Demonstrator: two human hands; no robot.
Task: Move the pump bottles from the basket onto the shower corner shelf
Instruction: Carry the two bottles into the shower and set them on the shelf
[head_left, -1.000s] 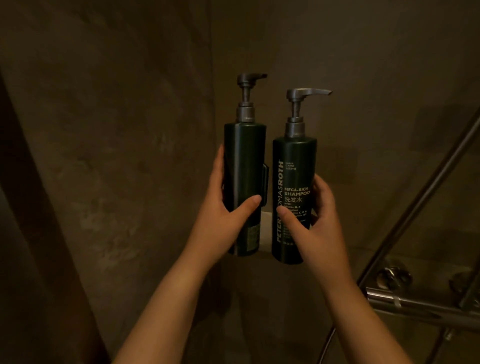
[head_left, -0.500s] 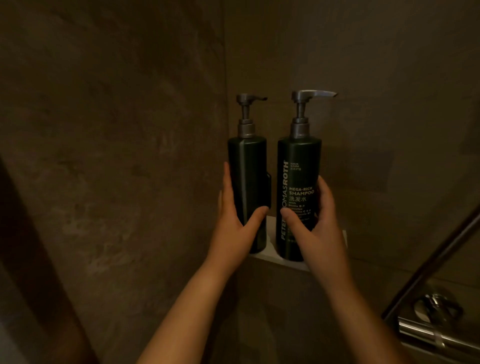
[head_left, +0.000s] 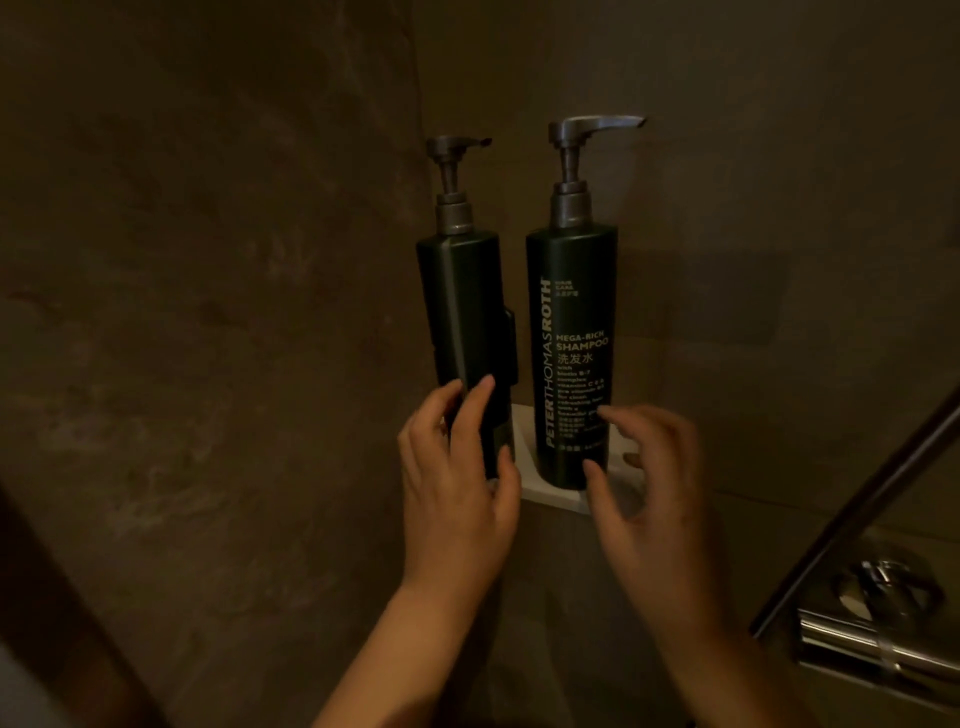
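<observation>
Both pump bottles (head_left: 570, 353) now stand on the shelf (head_left: 550, 493), and the hands (head_left: 644, 478) have let go, open.

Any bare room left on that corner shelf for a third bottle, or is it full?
Little room. The white shelf shows one bare strip between the plain bottle and the shampoo bottle, and a small patch right of the shampoo bottle, partly behind the right hand. The left hand hides the left corner. It looks crowded.

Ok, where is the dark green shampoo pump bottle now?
The dark green shampoo pump bottle stands upright on the white corner shelf, right of the unlabelled dark pump bottle.
</observation>
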